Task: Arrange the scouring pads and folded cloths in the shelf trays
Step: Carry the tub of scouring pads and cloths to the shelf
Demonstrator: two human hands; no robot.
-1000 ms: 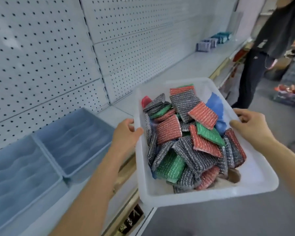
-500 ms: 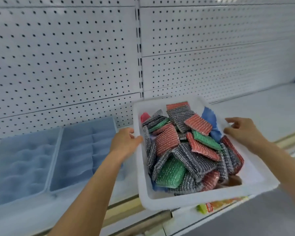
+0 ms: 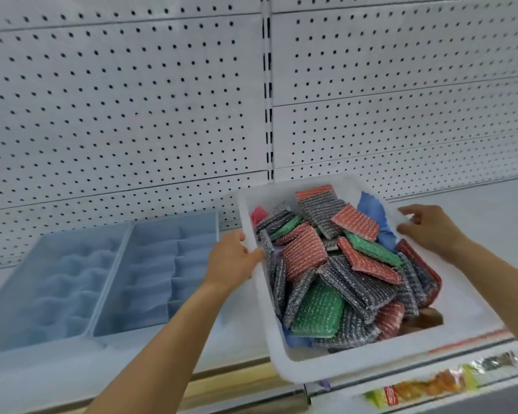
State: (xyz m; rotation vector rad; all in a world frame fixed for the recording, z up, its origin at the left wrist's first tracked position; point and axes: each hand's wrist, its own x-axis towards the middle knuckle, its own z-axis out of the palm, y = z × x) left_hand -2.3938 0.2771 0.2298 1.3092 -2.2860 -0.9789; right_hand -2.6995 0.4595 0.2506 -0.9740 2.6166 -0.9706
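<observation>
Holding a white bin by its two sides, the person has the left hand curled over the left rim and the right hand on the right rim with fingers bent around it. The bin is full of red, green and grey pads, with a blue cloth at the back. Two blue trays sit side by side on the shelf, just left of the bin.

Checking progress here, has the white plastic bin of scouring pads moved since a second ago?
Yes. The white plastic bin has swung in over the shelf, ending beside the pale blue divided trays.
</observation>
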